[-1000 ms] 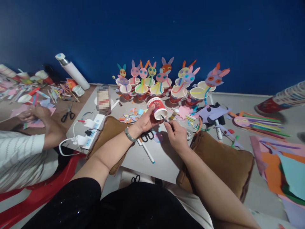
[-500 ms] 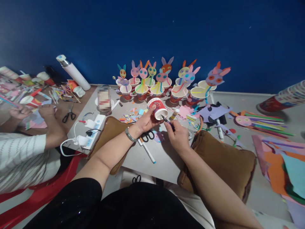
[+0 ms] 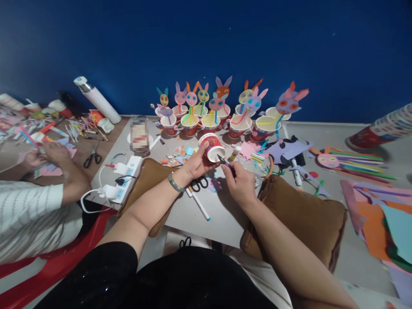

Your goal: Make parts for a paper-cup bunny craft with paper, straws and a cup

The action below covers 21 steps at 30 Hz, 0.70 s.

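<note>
Red cup (image 3: 210, 140) sits tilted in my left hand (image 3: 197, 166), its pale end turned near; my right hand (image 3: 240, 182) pinches a dark tool (image 3: 228, 165), tip at that end, though I can't tell blade from pen. I'd brace the cup firmly and press lightly, left fingers clear of the tip. Scissors (image 3: 198, 184) lie nearer, more cups (image 3: 237, 131) far.

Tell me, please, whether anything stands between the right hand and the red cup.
Only the slim dark tool that the right hand holds: its tip is at the pale near end of the red cup. Nothing else visible is in between; the left hand holds the cup from the left.
</note>
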Motion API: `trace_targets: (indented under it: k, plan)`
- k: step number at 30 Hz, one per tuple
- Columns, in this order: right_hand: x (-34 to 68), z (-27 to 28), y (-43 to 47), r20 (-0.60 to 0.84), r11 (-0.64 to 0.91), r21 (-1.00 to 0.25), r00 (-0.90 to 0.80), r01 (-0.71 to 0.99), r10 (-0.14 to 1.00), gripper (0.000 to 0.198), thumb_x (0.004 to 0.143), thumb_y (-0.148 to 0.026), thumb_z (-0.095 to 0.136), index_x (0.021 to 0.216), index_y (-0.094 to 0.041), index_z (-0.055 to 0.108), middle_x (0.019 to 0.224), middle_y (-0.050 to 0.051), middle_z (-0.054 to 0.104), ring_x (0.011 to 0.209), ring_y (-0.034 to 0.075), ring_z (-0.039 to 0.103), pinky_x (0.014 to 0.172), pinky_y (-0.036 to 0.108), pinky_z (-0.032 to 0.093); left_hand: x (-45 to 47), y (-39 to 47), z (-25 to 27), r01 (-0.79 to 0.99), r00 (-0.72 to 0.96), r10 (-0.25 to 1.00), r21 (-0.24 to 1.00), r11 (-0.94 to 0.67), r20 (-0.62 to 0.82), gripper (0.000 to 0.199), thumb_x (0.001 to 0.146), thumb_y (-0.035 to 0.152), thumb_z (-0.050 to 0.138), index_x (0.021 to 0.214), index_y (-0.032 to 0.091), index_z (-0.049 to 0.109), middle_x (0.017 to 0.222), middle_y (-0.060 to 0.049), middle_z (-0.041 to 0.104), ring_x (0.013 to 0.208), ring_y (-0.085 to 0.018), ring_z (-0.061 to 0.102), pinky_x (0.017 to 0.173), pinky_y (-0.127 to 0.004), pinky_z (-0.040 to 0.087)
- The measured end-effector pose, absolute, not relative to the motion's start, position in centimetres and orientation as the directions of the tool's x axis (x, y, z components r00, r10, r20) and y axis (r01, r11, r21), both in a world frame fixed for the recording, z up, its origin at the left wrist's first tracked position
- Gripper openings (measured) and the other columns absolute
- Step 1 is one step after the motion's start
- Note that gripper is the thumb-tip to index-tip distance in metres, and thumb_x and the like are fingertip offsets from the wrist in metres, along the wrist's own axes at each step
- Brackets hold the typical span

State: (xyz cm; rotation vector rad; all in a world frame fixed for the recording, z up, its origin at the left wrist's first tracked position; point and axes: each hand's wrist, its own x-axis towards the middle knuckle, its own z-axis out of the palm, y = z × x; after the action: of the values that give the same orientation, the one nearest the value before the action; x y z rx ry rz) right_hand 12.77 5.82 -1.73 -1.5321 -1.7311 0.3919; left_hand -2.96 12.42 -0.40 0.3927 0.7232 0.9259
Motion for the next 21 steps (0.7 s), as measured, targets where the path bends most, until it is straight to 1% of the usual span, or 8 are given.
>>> trace_targets:
  k: [3, 11, 16, 21]
  plan:
    - [12.78, -1.69, 5.76, 0.344, 0.231, -0.679, 0.024, 0.697, 0.939, 0.036, 0.094, -0.052, 0.046, 0.080, -0.021, 0.058, 0.055, -0.001, 0.054, 0.049, 0.013, 0.045, 0.054, 0.026, 0.031, -3.02, 12.54, -0.67, -0.582, 0.402, 0.829, 0.591, 0.559, -0.388, 0.039, 0.085, 0.049, 0.065, 0.108, 0.017, 0.065, 0.091, -0.006, 0.070, 0.079, -0.016, 0.067, 0.070, -0.027, 0.056]
    - [12.77, -1.70, 5.78, 0.321, 0.225, -0.667, 0.002, 0.710, 0.947, 0.040, 0.094, -0.055, 0.043, 0.081, -0.021, 0.058, 0.056, 0.000, 0.055, 0.050, 0.014, 0.046, 0.055, 0.027, 0.030, -2.91, 12.55, -0.70, -0.582, 0.393, 0.830, 0.592, 0.558, -0.395, 0.042, 0.086, 0.050, 0.063, 0.110, 0.016, 0.064, 0.090, -0.006, 0.071, 0.077, -0.016, 0.068, 0.066, -0.026, 0.055]
    - [12.79, -1.79, 5.78, 0.302, 0.208, -0.670, 0.005, 0.713, 0.953, 0.043, 0.094, -0.056, 0.041, 0.084, -0.020, 0.061, 0.058, 0.002, 0.057, 0.051, 0.015, 0.048, 0.056, 0.027, 0.030, -2.76, 12.36, -0.26, -0.580, 0.389, 0.829, 0.593, 0.559, -0.401, 0.036, 0.091, 0.048, 0.057, 0.104, 0.015, 0.064, 0.084, -0.005, 0.070, 0.072, -0.015, 0.069, 0.063, -0.025, 0.056]
    - [12.84, -1.79, 5.71, 0.286, 0.195, -0.645, -0.003, 0.739, 0.958, 0.045, 0.095, -0.057, 0.039, 0.086, -0.019, 0.062, 0.057, 0.001, 0.056, 0.051, 0.014, 0.046, 0.056, 0.026, 0.029, -2.70, 12.33, -0.07, -0.577, 0.417, 0.815, 0.576, 0.579, -0.402, 0.039, 0.091, 0.048, 0.055, 0.104, 0.012, 0.064, 0.084, -0.007, 0.071, 0.074, -0.016, 0.070, 0.060, -0.022, 0.055]
